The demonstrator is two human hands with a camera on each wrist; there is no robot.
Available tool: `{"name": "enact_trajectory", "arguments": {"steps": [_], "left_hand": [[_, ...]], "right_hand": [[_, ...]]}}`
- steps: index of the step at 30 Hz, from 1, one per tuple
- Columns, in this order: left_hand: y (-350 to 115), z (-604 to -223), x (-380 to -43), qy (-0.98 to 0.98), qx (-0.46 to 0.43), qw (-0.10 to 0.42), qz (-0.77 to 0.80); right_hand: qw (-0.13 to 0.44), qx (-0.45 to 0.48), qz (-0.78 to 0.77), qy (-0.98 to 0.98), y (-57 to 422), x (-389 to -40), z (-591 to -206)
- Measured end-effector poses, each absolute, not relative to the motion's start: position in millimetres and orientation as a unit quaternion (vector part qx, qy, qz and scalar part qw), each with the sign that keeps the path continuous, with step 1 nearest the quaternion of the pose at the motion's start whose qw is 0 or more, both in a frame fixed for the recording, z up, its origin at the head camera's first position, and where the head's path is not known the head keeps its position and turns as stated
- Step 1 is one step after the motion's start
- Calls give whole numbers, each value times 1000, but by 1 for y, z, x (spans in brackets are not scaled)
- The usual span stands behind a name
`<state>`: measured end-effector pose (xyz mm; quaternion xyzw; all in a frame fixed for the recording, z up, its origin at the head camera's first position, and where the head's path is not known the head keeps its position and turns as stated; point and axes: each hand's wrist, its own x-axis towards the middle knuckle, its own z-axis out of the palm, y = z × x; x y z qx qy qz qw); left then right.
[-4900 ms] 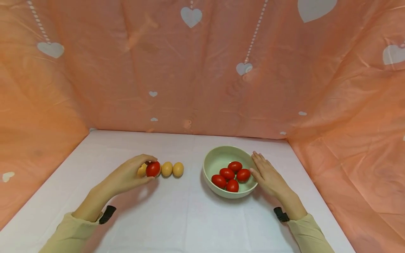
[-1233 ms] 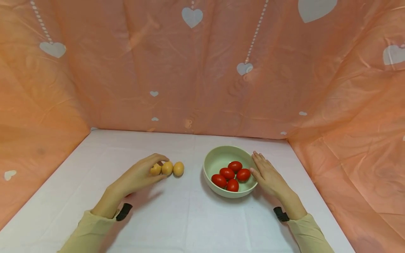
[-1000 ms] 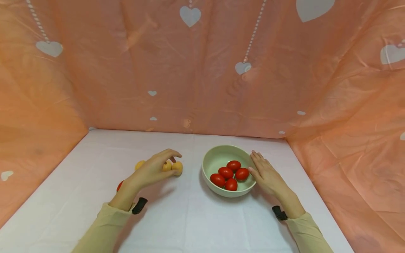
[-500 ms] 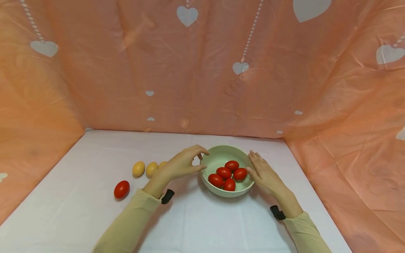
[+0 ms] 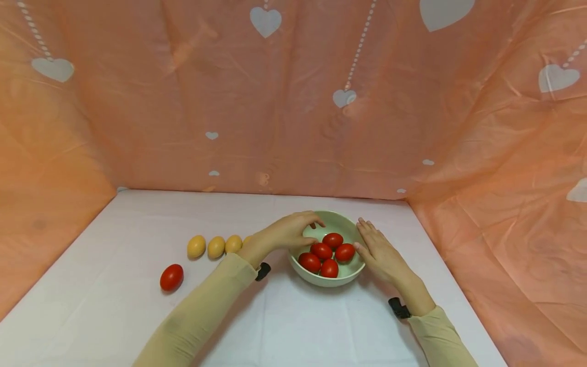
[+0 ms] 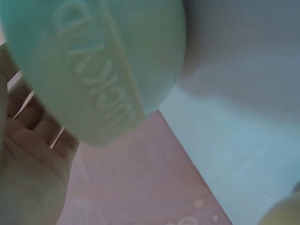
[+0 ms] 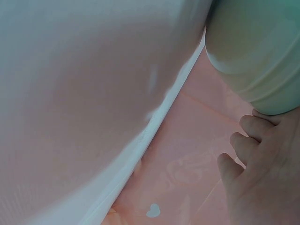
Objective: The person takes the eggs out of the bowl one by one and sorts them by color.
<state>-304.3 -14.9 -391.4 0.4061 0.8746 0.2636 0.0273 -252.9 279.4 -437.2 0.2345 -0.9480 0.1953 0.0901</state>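
Head view: the white tabletop (image 5: 302,326) spreads wide on the near side, with another strip between the bowl (image 5: 326,281) and the right edge. A loose red piece (image 5: 171,278) lies left; slightly farther, four yellow pieces (image 5: 216,247) form a row. To their right the pale green bowl sits upright, holding five glossy, egg-shaped red pieces (image 5: 329,268). The left hand (image 5: 293,232), thumb and fingers parted around nothing, hangs over its left rim; the right hand (image 5: 382,255) rests nearly straight fingers against its right side. Orange cloth (image 5: 284,142) borders the far edge.

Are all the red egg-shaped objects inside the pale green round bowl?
No, one red egg-shaped object lies on the white tablecloth, outside the bowl.
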Motion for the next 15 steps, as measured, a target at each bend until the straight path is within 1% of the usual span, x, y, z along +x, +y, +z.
{"name": "enact_trajectory", "arguments": {"steps": [6,15], "left_hand": [[4,-394,-316,878,416,66,227],[21,-398,-332,873,449,76,176]], "right_hand": [[82,229,196,-950,280,-253,-436],[80,225,196,-951,278,-253,-436]]}}
